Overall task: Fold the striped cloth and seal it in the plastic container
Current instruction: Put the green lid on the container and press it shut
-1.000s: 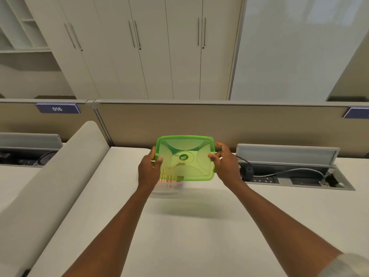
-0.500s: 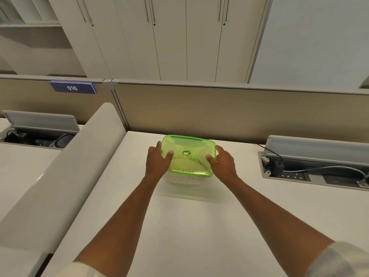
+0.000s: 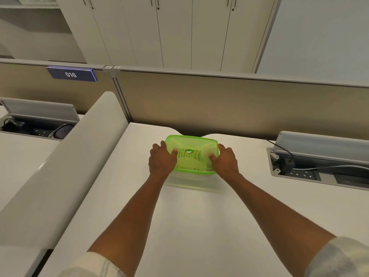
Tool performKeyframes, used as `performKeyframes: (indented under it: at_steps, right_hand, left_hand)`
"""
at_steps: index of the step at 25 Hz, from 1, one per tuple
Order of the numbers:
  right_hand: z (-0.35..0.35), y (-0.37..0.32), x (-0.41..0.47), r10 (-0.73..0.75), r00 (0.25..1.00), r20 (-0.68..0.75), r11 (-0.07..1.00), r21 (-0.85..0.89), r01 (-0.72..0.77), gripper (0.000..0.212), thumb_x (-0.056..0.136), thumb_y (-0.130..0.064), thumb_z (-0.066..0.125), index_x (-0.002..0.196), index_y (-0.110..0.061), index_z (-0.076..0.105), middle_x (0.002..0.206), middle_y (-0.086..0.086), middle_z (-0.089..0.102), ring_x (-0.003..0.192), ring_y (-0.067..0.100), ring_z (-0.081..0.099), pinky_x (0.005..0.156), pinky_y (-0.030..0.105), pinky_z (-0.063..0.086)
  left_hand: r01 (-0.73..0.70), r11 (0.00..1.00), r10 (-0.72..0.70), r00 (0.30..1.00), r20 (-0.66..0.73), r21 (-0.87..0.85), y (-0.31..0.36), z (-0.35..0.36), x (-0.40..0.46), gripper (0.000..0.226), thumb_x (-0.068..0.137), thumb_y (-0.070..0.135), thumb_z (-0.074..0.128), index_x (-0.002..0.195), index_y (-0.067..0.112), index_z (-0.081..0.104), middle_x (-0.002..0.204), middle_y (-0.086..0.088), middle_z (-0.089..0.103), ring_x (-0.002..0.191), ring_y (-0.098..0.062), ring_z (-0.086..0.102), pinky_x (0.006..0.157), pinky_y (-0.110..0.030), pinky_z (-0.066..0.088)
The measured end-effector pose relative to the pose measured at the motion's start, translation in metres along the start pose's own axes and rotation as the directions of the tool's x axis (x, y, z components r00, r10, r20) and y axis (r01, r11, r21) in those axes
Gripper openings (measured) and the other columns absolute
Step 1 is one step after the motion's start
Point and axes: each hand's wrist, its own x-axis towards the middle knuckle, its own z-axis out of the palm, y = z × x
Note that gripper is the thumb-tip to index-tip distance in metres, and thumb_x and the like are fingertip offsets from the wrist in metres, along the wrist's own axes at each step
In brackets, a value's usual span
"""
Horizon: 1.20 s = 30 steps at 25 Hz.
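A translucent green lid (image 3: pixel 196 143) lies flat on top of a clear plastic container (image 3: pixel 191 179) on the white desk (image 3: pixel 189 226). Through the lid the striped cloth (image 3: pixel 189 161) shows as dark stripes inside the container. My left hand (image 3: pixel 160 160) clasps the lid's left edge, thumb resting on top. At the right edge my right hand (image 3: pixel 226 160) holds the lid the same way, thumb on its top surface. The container's sides are mostly hidden by both hands.
A beige partition (image 3: pixel 219 100) rises just behind the container. An open cable tray (image 3: pixel 319 170) with sockets and a plugged cable sits to the right. A white side divider (image 3: pixel 65 166) slopes along the left, with a second cable tray (image 3: pixel 36 124) beyond it.
The lid came down from a tilted, raised position onto the container and now lies flat on it. Both hands stayed on its edges, thumbs moving onto the top.
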Motion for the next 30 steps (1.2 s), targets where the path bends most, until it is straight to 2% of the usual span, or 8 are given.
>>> performKeyframes:
  at_steps: [5,8,14,17,23,27,30]
  right_hand:
    - [0.002,0.002,0.003,-0.013,1.000,0.023,0.999,-0.043,0.014,0.045,0.096,-0.030,0.049,0.136,-0.013,0.038,0.118,0.020,0.051,0.107,0.043,0.055,0.085,0.044,0.045]
    - [0.003,0.005,0.006,-0.031,0.999,0.044,0.997,-0.071,0.034,0.055,0.098,-0.029,0.045,0.148,-0.019,0.024,0.118,0.021,0.051,0.108,0.042,0.055,0.086,0.044,0.045]
    - [0.006,0.006,0.009,-0.028,0.993,0.118,0.988,-0.150,0.046,0.059,0.101,-0.030,0.035,0.153,-0.030,0.008,0.106,0.017,0.054,0.095,0.038,0.058,0.078,0.040,0.045]
    - [0.007,0.007,0.007,-0.004,0.991,0.134,0.985,-0.169,0.027,0.061,0.101,-0.027,0.031,0.153,-0.033,0.000,0.094,0.015,0.056,0.078,0.032,0.052,0.070,0.036,0.041]
    - [0.008,0.006,-0.002,-0.008,0.992,0.124,0.974,-0.223,0.036,0.058,0.102,-0.029,0.026,0.153,-0.032,-0.003,0.104,0.020,0.063,0.090,0.037,0.061,0.071,0.038,0.040]
    - [0.006,0.004,-0.002,-0.006,0.990,0.144,0.967,-0.250,0.042,0.058,0.102,-0.028,0.025,0.153,-0.030,-0.002,0.103,0.019,0.064,0.077,0.032,0.051,0.070,0.037,0.039]
    - [0.006,0.002,0.003,-0.029,0.990,0.136,0.963,-0.261,0.064,0.059,0.101,-0.027,0.026,0.154,-0.028,-0.002,0.102,0.019,0.064,0.075,0.031,0.050,0.068,0.036,0.039]
  left_hand:
    - [-0.009,0.996,0.008,1.000,0.008,0.088,0.001,0.007,0.003,0.065,0.096,0.051,0.040,0.144,0.008,0.032,0.127,-0.018,0.045,0.118,-0.036,0.046,0.086,-0.046,0.047]
    - [-0.015,0.992,0.012,1.000,0.025,0.122,0.005,0.009,0.004,0.067,0.098,0.051,0.034,0.150,0.010,0.022,0.133,-0.018,0.043,0.117,-0.036,0.048,0.085,-0.045,0.047]
    - [-0.014,0.992,-0.001,0.993,0.116,0.129,0.006,0.012,0.001,0.058,0.101,0.049,0.018,0.153,0.036,-0.002,0.130,-0.019,0.044,0.104,-0.041,0.059,0.085,-0.046,0.047]
    - [-0.009,0.991,-0.008,0.992,0.125,0.132,0.009,0.012,0.000,0.058,0.100,0.050,0.017,0.153,0.038,-0.004,0.130,-0.021,0.045,0.104,-0.041,0.059,0.086,-0.045,0.046]
    - [0.003,0.992,-0.020,0.991,0.130,0.129,0.004,0.014,-0.001,0.060,0.099,0.052,0.018,0.152,0.039,-0.006,0.118,-0.020,0.054,0.101,-0.040,0.060,0.084,-0.044,0.046]
    - [-0.002,0.992,-0.014,0.992,0.127,0.127,0.002,0.015,0.001,0.061,0.099,0.052,0.020,0.152,0.041,-0.007,0.111,-0.018,0.059,0.100,-0.037,0.061,0.084,-0.043,0.046]
    - [-0.001,0.993,-0.014,0.991,0.131,0.114,0.000,0.013,0.007,0.061,0.098,0.053,0.020,0.152,0.041,-0.005,0.107,-0.016,0.063,0.099,-0.036,0.062,0.083,-0.042,0.047]
